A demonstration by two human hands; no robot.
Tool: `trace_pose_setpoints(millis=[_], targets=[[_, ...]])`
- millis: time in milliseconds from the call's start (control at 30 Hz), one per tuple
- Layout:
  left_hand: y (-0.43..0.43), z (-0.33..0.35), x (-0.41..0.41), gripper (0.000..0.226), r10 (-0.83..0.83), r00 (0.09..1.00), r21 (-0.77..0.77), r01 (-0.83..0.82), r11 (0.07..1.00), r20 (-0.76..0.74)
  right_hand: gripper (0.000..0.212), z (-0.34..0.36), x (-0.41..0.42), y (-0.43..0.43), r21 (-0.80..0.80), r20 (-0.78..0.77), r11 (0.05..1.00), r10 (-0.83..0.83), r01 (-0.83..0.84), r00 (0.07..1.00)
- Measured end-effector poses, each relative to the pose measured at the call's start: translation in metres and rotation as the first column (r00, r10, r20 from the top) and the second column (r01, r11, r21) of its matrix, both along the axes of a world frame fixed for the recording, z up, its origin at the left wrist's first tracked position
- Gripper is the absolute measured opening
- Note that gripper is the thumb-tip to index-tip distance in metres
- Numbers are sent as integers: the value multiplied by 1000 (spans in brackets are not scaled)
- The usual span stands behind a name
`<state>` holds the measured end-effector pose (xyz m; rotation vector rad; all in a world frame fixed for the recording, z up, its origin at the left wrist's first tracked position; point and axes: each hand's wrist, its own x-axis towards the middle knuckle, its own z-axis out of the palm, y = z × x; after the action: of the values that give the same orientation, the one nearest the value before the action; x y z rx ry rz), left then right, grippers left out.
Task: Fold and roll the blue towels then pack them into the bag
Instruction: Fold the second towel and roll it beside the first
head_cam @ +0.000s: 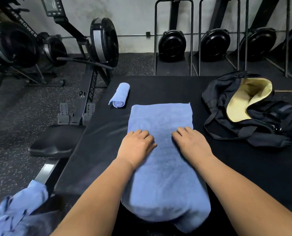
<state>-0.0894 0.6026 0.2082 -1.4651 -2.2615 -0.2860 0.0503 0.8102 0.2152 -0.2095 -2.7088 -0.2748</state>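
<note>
Blue folded towel [160, 120] lies along the centre of the mat [158, 89], its near end draped over the mat's front edge. On it the left hand [136, 143] and right hand [191, 142] press flat, clamping nothing, probably smoothing before rolling. 1 rolled towel [119, 95] waits at the mat's far-left corner; the bag [261, 120] gapes open on the mat's right for packing.

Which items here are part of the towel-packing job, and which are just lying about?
Job: flat blue towel, with left hand and right hand resting on it; rolled towel; open black bag.
Lying about: rowing machines; rower seat.
</note>
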Motion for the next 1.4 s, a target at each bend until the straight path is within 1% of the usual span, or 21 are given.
trace_pose_setpoints(millis=[100,133,233,300,367,500,600,700,800,833,900,967,1033,1067,1100,1133,1167,1200,1267,1333,1400], targets=[[-15,6,13,47,53,995,-85,-46,995,84,7,6,18,-8,-139,27,990,-22,26,999],[-22,6,18,51,60,989,-118,-44,992,132,10,7,28,-10,-203,60,979,-7,19,998],[-44,11,30,65,62,967,-182,-16,983,249,38,3,59,-15,-277,200,961,37,21,979],[-55,14,36,69,46,958,-208,15,978,283,55,2,76,-13,-256,209,967,38,17,977],[-66,17,45,68,0,968,-190,49,980,249,59,8,94,-16,-261,150,965,78,-37,986],[-90,27,81,56,-162,966,-114,187,976,204,51,26,128,-33,-264,139,944,239,-197,961],[-113,24,102,54,-257,960,-221,277,935,115,57,28,153,-47,-224,205,929,339,-293,918],[-127,19,105,37,-266,963,-276,270,922,53,43,22,166,-50,-180,211,917,389,-355,897],[-131,18,105,27,-266,964,-270,248,930,-31,30,20,170,-52,-211,152,902,411,-377,899],[-132,21,105,28,-255,966,-238,240,941,-33,29,21,171,-52,-234,129,903,397,-361,909],[-129,38,108,31,-188,980,-83,194,977,72,29,33,169,-51,-315,51,910,299,-269,953],[-120,64,104,26,-72,981,122,50,991,179,23,52,156,-45,-408,-131,897,124,-168,984],[-106,82,92,15,76,979,250,-123,960,191,17,70,137,-35,-466,-269,882,-68,-68,961],[-100,87,87,18,150,969,244,-197,950,198,21,76,128,-31,-482,-256,876,-143,2,956],[-93,88,84,29,210,957,188,-248,950,200,26,77,121,-29,-473,-212,879,-177,58,961],[-89,86,82,38,228,955,115,-252,961,189,27,74,117,-29,-422,-160,903,-160,79,974],[-87,83,83,41,207,962,48,-219,975,179,23,67,115,-29,-352,-100,934,-95,54,990],[-87,78,86,36,152,970,-5,-154,988,187,18,59,118,-32,-295,-23,956,-2,-5,1000],[-95,64,92,23,-4,963,-109,35,993,270,18,42,131,-39,-255,137,959,160,-122,978],[-109,48,99,35,-95,929,-210,179,961,357,31,29,145,-44,-269,212,949,226,-166,951],[-124,32,100,48,-147,923,-207,231,951,356,41,19,156,-44,-272,188,946,234,-178,954]])
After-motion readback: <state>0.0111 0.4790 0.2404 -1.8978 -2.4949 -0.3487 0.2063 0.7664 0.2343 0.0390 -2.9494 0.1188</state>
